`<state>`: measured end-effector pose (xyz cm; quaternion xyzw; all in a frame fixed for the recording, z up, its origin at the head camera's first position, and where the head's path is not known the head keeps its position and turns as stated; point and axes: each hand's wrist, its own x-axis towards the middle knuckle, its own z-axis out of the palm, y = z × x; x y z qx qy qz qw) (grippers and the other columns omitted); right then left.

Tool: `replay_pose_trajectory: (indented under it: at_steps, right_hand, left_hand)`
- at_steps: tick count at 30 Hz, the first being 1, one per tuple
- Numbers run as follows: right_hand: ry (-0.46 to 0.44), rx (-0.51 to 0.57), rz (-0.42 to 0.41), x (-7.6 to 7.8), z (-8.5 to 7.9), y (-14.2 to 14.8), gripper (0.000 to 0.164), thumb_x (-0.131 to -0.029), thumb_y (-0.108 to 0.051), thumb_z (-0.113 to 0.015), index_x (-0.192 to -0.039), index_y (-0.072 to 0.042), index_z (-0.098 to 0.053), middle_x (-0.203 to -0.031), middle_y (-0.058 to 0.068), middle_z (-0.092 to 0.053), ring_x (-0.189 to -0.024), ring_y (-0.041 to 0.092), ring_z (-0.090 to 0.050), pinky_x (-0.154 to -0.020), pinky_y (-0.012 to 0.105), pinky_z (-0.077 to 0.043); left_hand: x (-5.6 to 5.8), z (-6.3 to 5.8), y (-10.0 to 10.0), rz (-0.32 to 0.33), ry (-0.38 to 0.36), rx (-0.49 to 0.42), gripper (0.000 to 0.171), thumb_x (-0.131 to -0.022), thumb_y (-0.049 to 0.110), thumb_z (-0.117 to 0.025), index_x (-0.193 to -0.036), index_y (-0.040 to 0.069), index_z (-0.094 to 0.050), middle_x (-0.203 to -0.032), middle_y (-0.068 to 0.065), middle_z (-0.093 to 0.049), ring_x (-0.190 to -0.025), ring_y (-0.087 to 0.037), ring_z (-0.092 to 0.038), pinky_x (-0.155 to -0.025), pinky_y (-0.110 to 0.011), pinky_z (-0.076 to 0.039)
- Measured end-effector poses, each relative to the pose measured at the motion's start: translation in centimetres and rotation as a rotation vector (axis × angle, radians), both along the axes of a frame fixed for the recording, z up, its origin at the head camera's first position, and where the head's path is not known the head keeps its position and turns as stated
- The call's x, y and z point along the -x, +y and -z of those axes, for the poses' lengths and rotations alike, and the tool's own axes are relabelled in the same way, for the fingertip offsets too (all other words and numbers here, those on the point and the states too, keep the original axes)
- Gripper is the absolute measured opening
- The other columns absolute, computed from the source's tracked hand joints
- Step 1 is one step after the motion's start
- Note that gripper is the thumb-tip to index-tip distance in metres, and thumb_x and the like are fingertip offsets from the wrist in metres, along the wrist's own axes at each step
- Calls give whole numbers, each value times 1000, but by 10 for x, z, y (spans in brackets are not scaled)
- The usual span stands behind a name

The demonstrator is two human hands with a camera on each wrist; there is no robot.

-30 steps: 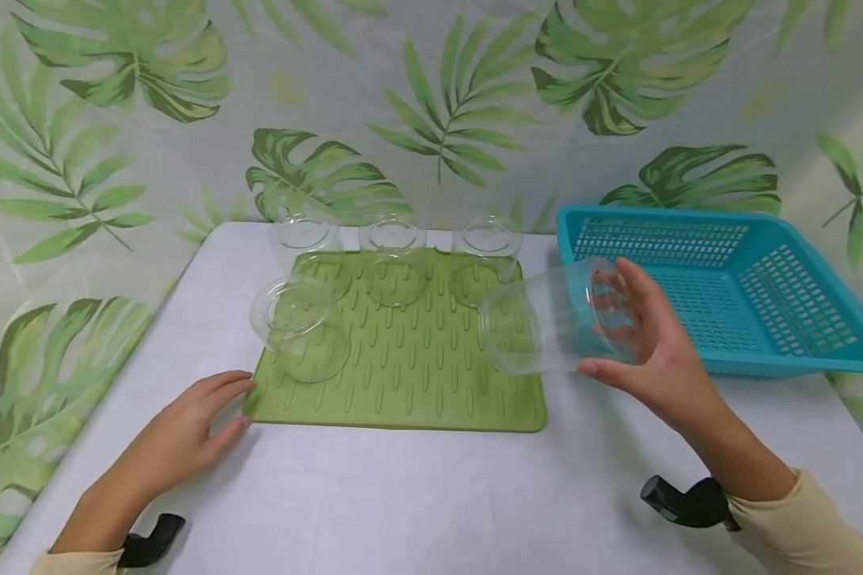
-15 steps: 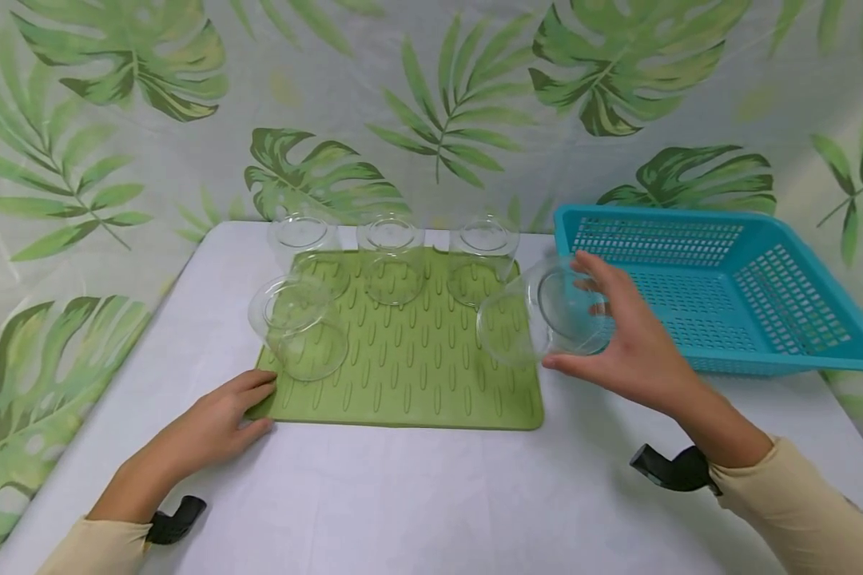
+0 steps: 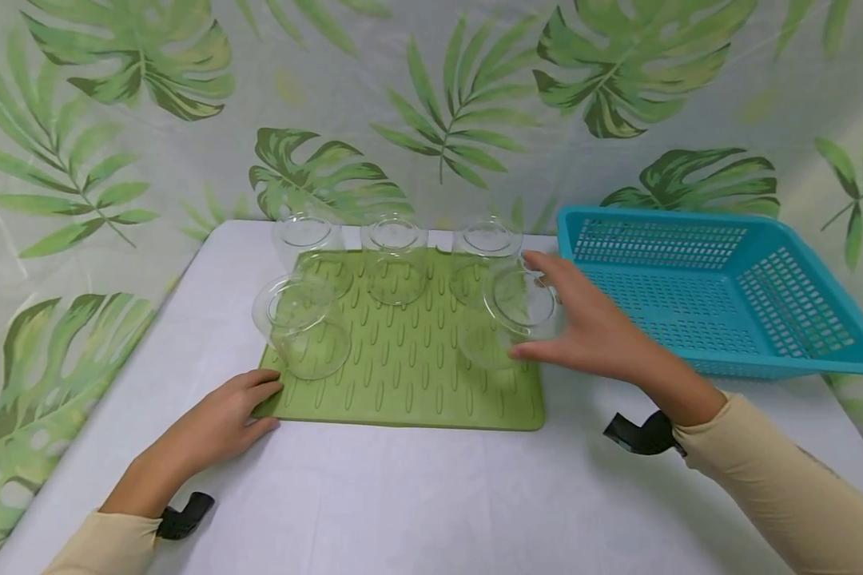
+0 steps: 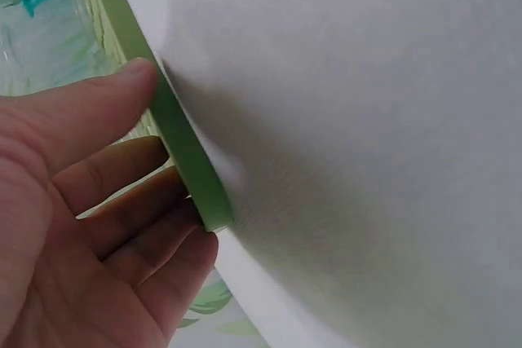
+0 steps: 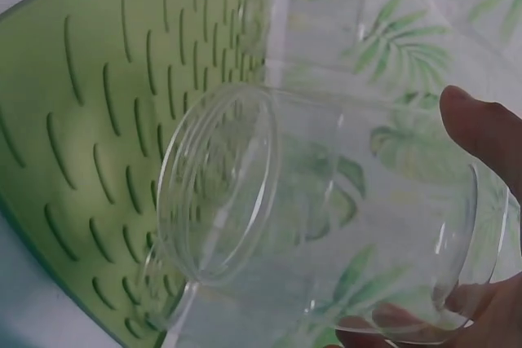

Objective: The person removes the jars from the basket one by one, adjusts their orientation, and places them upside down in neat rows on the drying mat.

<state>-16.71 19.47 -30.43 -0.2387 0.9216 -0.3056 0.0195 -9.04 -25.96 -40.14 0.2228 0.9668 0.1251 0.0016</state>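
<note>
My right hand [image 3: 582, 319] grips a clear cup [image 3: 507, 315] around its base, thumb on the near side and fingers on the far side. The cup is upside down, over the right part of the green ridged mat [image 3: 403, 395]. In the right wrist view, the mouth of this cup [image 5: 220, 185] faces the mat, close over it. My left hand [image 3: 223, 419] rests at the mat's front left corner. Seen from the left wrist, its thumb touches the front edge of the mat [image 4: 192, 156], and the fingers lie loosely bent at the corner.
Three clear cups stand upside down along the mat's back edge: left [image 3: 309, 255], middle [image 3: 393, 263] and right [image 3: 483, 243]. Another upturned cup [image 3: 305, 331] stands at the mat's left. A blue perforated basket [image 3: 719, 363] sits at the right on the white-covered table [image 3: 417, 495].
My right hand has moved left with the cup, from beside the basket to over the mat, and the cup has turned from sideways to mouth down. My left hand has shifted slightly right onto the mat's corner.
</note>
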Motion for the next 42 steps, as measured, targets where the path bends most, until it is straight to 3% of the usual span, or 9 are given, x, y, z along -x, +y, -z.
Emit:
replay_pose_trajectory:
  at_steps: [5, 10, 23, 42]
  right_hand:
    - [-55, -48, -10, 11, 4, -10, 111, -74, -40, -87, -158, -15, -21, -160, 13, -33, -141, 37, -40, -108, 65, -40]
    - [-98, -82, -35, 14, 13, -14, 114, -74, -39, -88, -160, -14, -17, -161, 16, -29, -144, 38, -36, -110, 65, -39]
    - [-127, -59, -60, 19, 30, -18, 117, -74, -38, -88, -160, -13, -13, -161, 17, -28, -140, 38, -39, -109, 65, -40]
    - [-92, -78, -61, 21, 39, -19, 109, -75, -38, -86, -159, -12, -20, -154, 20, -33, -139, 39, -41, -107, 64, -42]
  left_hand:
    - [2, 0, 0, 10, 40, -18, 44, -85, 14, -77, -120, -9, -65, -128, -26, -62, -119, -43, -60, -98, -55, -51]
    - [2, 0, -1, 0, 17, -30, 41, -85, 13, -76, -118, -9, -67, -126, -25, -63, -117, -43, -61, -97, -55, -51]
    - [0, 0, 0, -19, 10, -39, 40, -85, 12, -76, -117, -9, -67, -125, -25, -63, -117, -44, -61, -98, -56, -51]
    - [1, 0, 3, -47, -22, -39, 41, -85, 12, -76, -119, -9, -66, -127, -24, -62, -119, -44, -59, -100, -56, -50]
